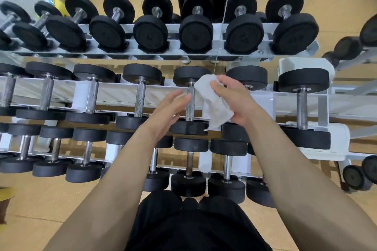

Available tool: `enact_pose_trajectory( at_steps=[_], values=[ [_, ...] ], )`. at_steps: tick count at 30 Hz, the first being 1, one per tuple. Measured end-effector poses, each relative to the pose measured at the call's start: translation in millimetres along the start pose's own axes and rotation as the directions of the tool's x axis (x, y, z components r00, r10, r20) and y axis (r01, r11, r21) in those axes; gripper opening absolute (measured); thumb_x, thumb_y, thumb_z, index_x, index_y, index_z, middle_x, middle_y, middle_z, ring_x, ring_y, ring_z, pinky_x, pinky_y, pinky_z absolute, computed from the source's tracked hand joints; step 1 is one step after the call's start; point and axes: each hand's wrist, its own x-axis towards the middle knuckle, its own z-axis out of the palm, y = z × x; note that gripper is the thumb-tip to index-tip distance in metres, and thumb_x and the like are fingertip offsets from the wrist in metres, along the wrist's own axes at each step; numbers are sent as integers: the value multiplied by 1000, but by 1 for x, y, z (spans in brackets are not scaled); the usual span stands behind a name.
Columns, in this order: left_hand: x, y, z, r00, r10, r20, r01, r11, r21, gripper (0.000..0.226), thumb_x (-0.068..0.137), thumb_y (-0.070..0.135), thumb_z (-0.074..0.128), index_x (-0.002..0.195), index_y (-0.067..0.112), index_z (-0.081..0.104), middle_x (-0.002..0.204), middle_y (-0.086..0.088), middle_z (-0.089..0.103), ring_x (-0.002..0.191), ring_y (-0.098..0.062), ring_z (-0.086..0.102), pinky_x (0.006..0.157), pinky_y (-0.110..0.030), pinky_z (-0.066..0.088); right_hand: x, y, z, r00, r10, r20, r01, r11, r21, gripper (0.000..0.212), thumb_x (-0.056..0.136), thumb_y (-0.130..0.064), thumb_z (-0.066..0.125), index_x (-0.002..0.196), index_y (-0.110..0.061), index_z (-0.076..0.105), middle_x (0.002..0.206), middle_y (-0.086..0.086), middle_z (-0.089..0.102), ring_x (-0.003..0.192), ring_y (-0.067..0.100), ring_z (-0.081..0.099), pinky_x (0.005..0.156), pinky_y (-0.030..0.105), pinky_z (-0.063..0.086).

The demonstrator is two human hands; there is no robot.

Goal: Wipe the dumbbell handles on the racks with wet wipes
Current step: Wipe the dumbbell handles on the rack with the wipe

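The fingers (219,87) of the right hand (238,106) curl around a white wipe (213,104) and hold it in a bunch. The wipe hangs just beside the metal handle (190,108) of one dumbbell on the top row of the rack (263,100). I cannot tell if it touches the handle. The left hand (165,112) is flat and loose and holds nothing. Its tips are just beside the same handle, on the other side.

The loose end of the wipe could snag on the rough metal. It could also slip out and fall between the bars to the lower row. A hard push might roll the dumbbell and pinch a finger.

The handle is short, with a black weight (189,126) at each end, so the rubbing has to be short too. The next dumbbells are near on both sides, with gaps for a hand.
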Motion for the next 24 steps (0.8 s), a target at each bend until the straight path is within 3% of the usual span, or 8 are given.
enact_pose_trajectory(
  at_steps=[2, 4, 6, 8, 12, 16, 19, 24],
  values=[
    [5, 5, 10, 991, -12, 135, 19, 999, -48, 86, 71, 62, 80, 141, 22, 53, 135, 4, 65, 128, -11, 56, 108, -31, 39, -2, -3, 2, 997, 15, 71, -15, 1000, 5, 19, 103, -21, 59, 118, -14, 68, 101, 3, 74, 84, 15, 70, 67, 30, 57],
    [7, 8, 17, 977, 11, 211, 9, 996, -93, 57, 81, 39, 77, 127, 8, 63, 122, -5, 71, 116, -19, 64, 97, -31, 51, -4, -5, 0, 999, 27, 25, -28, 1000, 12, 16, 102, -24, 61, 109, -11, 69, 97, 5, 74, 85, 20, 70, 69, 34, 58],
    [6, 6, 19, 983, 6, 184, 27, 984, -174, 36, 86, 22, 73, 118, 5, 67, 117, -13, 72, 109, -27, 67, 91, -38, 57, -5, -4, -5, 991, 67, -116, -67, 998, 5, 22, 97, -34, 68, 93, -12, 68, 88, 3, 74, 87, 24, 70, 73, 39, 59],
    [6, 2, 18, 992, 8, 125, 26, 962, -272, 35, 86, 21, 75, 118, 9, 67, 121, -16, 71, 110, -31, 68, 89, -42, 58, -7, 0, -14, 963, 157, -219, -151, 987, 44, 42, 89, -53, 72, 98, -12, 68, 88, 0, 75, 94, 25, 71, 84, 42, 61],
    [6, 2, 21, 997, 40, 69, -13, 934, -357, 40, 88, 17, 71, 126, 8, 61, 121, -15, 71, 108, -29, 70, 81, -39, 60, -19, 13, -15, 950, 307, 52, -311, 945, 106, 92, 66, -80, 67, 128, -12, 67, 123, 9, 72, 116, 26, 68, 101, 45, 54],
    [8, 2, 22, 997, 60, 48, -39, 935, -353, 31, 91, 14, 68, 121, 8, 64, 118, -16, 72, 106, -28, 70, 83, -40, 59, -24, 24, -6, 944, 299, 142, -326, 914, 242, 60, 77, -46, 80, 129, -18, 66, 122, 8, 72, 117, 28, 68, 100, 48, 54],
    [11, 0, 18, 997, 71, -27, -76, 961, -265, 36, 91, 14, 71, 125, 4, 63, 121, -17, 71, 109, -30, 70, 84, -39, 59, -19, 26, -1, 972, 235, 12, -234, 960, 154, 39, 87, -19, 77, 123, -9, 66, 117, 11, 75, 104, 27, 73, 84, 40, 60],
    [18, -7, 3, 960, 7, -281, -40, 993, -115, 24, 93, 14, 72, 115, 11, 65, 105, -7, 77, 100, -29, 74, 76, -43, 61, -9, 26, -6, 984, 100, -149, -103, 995, -10, 16, 100, -10, 62, 113, -10, 71, 99, 10, 76, 85, 28, 72, 70, 35, 60]
  ],
)
